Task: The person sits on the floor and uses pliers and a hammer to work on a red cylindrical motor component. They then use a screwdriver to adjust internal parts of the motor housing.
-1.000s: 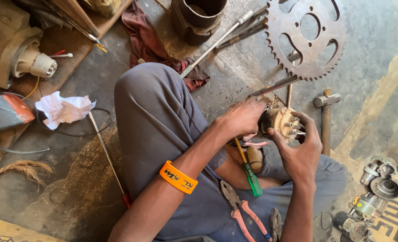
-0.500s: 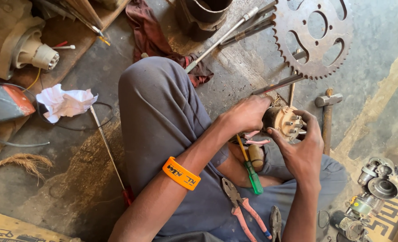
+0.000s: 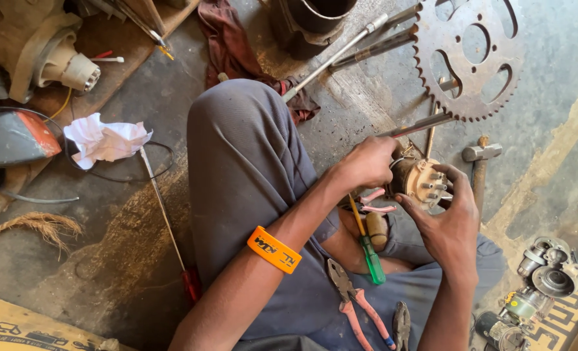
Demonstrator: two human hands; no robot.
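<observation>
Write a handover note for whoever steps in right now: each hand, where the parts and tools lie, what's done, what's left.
Left hand: grips the round motor part from the side.
Right hand: cups the same part, fingers at its studded face.
Tools: green-handled screwdriver and pink-handled pliers lie on the lap; hammer and large sprocket on the floor ahead.
Done: part lifted off the floor.
Left: whatever work remains on the studded face; progress cannot be told.

Bright, even daylight fills the scene, strongest on the pale concrete floor (image 3: 562, 110) at far right. Shadows are soft and short. The crumpled white paper (image 3: 104, 140) nearly blows out. Focus is sharp centrally; edges bend slightly, corners darker.
</observation>
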